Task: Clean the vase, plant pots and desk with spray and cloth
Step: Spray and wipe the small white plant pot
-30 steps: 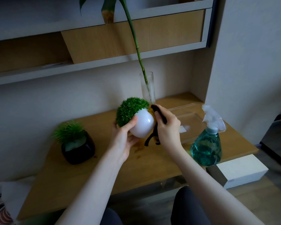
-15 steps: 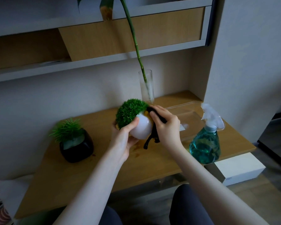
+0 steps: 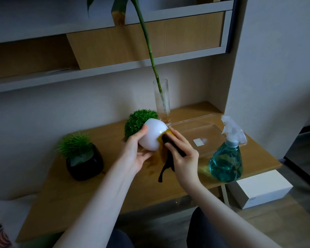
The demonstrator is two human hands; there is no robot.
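My left hand [image 3: 135, 154] holds a round white plant pot [image 3: 153, 136] tilted to the left above the wooden desk [image 3: 115, 187], its green tuft pointing away. My right hand [image 3: 183, 155] presses a dark and yellow cloth [image 3: 166, 156] against the pot's lower right side; a strip of cloth hangs down. A black pot [image 3: 85, 162] with a green plant stands at the desk's left. A tall glass vase [image 3: 161, 99] with a bamboo stalk stands at the back. The spray bottle [image 3: 225, 161] of blue-green liquid stands at the right.
A clear plastic tray [image 3: 200, 135] lies on the desk between the vase and the spray bottle. Shelves [image 3: 104, 68] hang above the desk. A white box [image 3: 261, 188] sits on the floor to the right, below the desk's edge. A wall closes off the right side.
The white pot has been tipped further over, its bottom now facing me. My right hand with the cloth has slid from the pot's upper side down to its lower right.
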